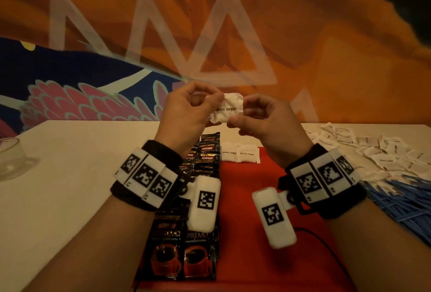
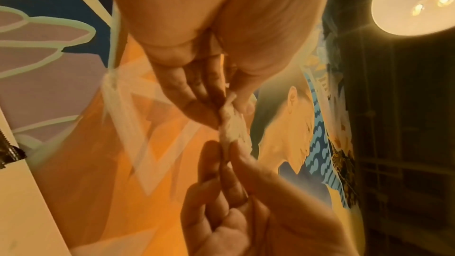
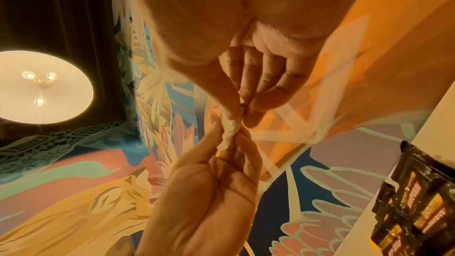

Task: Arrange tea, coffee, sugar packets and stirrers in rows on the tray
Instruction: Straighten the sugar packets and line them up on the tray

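Crumpled brown sugar packet [image 1: 225, 110] held up in air above table's far edge — pinched between both hands. Left hand [image 1: 186, 114] grips its left end, thumb and fingertips closed on paper; right hand [image 1: 263, 121] pinches right end same way, other fingers curled. Below, red tray [image 1: 247, 189]: coffee sachets [image 1: 198, 254] in column down left side, two sugar packets [image 1: 240, 152] flat at far edge. Loose sugar packets [image 1: 363, 149] and blue stirrers [image 1: 403, 200] heaped on white table [image 1: 70, 163] to right.
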### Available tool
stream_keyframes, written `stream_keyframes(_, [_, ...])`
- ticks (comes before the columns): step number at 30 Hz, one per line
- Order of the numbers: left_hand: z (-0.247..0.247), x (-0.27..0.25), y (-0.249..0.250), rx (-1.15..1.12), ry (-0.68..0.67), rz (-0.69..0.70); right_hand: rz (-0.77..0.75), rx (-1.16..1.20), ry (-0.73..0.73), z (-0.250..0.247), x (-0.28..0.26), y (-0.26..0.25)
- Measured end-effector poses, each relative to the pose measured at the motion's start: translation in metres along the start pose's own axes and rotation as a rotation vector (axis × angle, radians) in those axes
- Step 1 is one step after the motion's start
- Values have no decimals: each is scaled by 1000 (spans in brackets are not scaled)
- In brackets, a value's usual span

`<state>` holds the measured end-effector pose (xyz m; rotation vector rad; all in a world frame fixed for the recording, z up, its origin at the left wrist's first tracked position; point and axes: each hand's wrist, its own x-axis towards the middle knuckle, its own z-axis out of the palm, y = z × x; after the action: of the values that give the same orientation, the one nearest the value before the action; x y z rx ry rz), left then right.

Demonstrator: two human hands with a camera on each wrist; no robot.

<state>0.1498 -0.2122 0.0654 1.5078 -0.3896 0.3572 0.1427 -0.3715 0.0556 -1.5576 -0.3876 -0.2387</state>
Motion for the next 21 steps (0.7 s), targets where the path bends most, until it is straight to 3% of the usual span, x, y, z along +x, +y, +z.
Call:
stream_keyframes(6, [1,-1,1,84,-80,99,75,192,70,-3,0,-4])
stream_keyframes(12, [0,-2,3,202,-188,162,101,188,128,-2,1,-6])
stream_keyframes(18, [-1,0,1,218,-184,172,170,259,205,-3,1,-8])
stream_keyframes(21, [-3,1,0,208,-169,163,189,231,137,-9,2,-7])
